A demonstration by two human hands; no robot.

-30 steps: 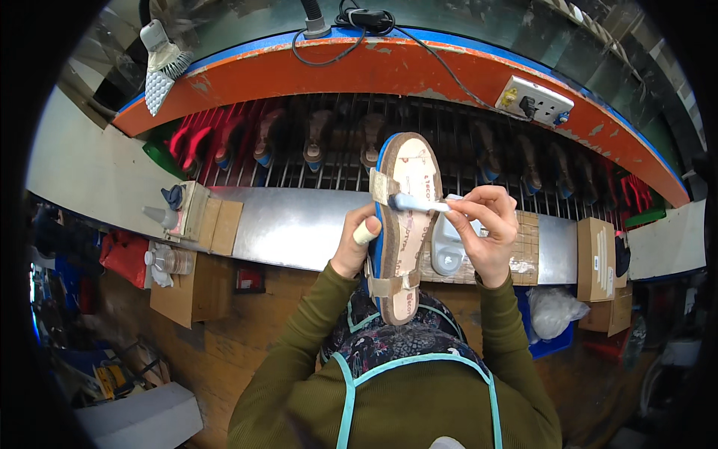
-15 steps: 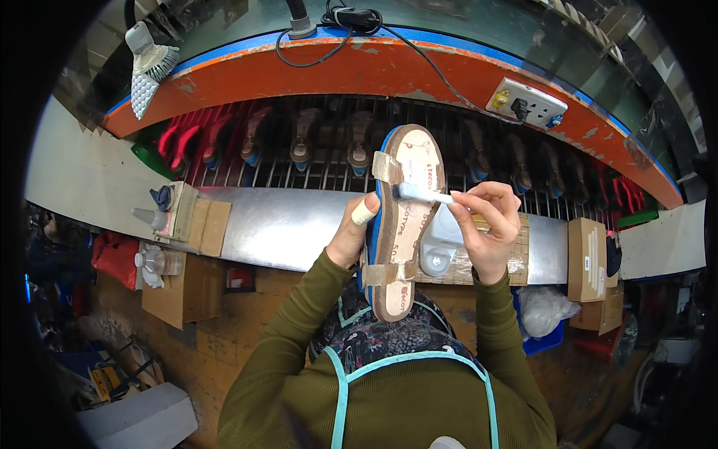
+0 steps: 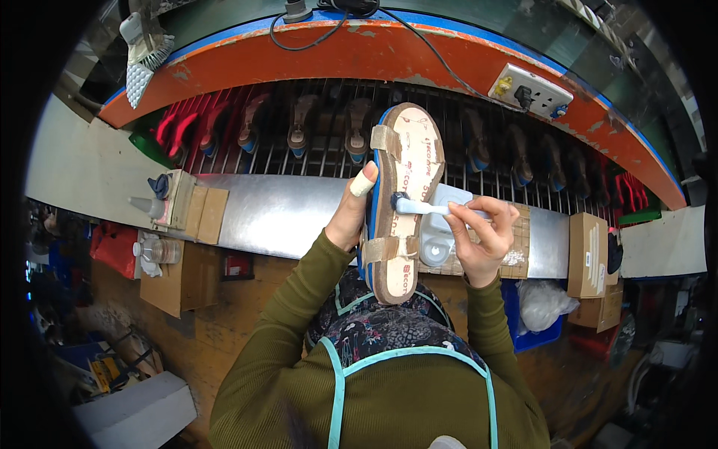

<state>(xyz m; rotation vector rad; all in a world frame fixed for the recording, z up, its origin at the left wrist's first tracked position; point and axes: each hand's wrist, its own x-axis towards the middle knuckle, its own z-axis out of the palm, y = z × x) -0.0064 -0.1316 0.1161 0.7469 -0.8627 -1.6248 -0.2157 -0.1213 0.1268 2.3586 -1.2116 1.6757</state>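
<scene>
In front of me a sandal [image 3: 413, 161] stands nearly upright, toe and heel pointing away and toward me, its pale printed underside facing me. It has a brown rim, a blue side and tan strap ends folded over the edge. My left hand [image 3: 347, 215] grips its left side, pale tape around the thumb. Between the fingertips of my right hand [image 3: 486, 238] is a small white-handled brush [image 3: 422, 208]. Its dark bristles touch the left rim of the underside, around mid-length. Behind the sandal, partly hidden, sits a white plastic container [image 3: 439, 238].
Beyond the metal ledge [image 3: 277, 209], a rack of rods carries several sandals [image 3: 299, 129] under an orange beam [image 3: 314, 63]. A power socket strip [image 3: 532, 91] is fixed there. Cardboard boxes [image 3: 588, 254] flank the ledge, and a clear bottle [image 3: 166, 251] lies at left.
The brush has moved down along the left rim, from near the upper strap toward mid-length. My right hand has lowered with it. The sandal appears slightly higher in view.
</scene>
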